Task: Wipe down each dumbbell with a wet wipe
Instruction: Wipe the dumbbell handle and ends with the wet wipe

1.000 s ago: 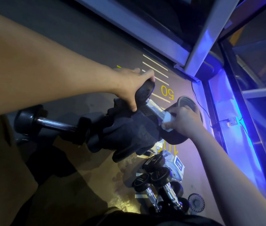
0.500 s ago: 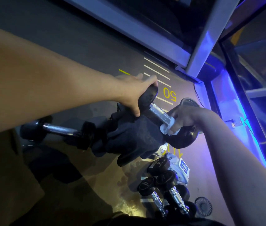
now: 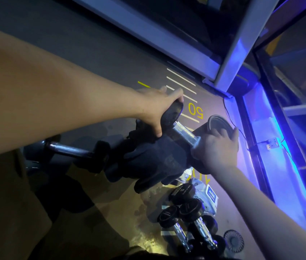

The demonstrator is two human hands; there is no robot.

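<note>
Chrome-handled dumbbell [image 3: 184,132] held tilted above the floor [image 3: 92,59], left hand [image 3: 156,107] gripping its upper head, right hand [image 3: 217,147] curled round the lower head and pressing a white wipe [image 3: 195,147] against the handle's end.

tilted black dumbbell [image 3: 184,133], chrome handle; white wipe [image 3: 195,147] at handle end.

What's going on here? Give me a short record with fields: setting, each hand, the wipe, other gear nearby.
setting: gym floor with yellow "50" marking, blue light at right
left hand: grips one head of the held dumbbell
right hand: curled round the far head, pressing a wet wipe where handle meets head
other gear: black gloves, small dumbbells, wipes pack, another dumbbell
</note>
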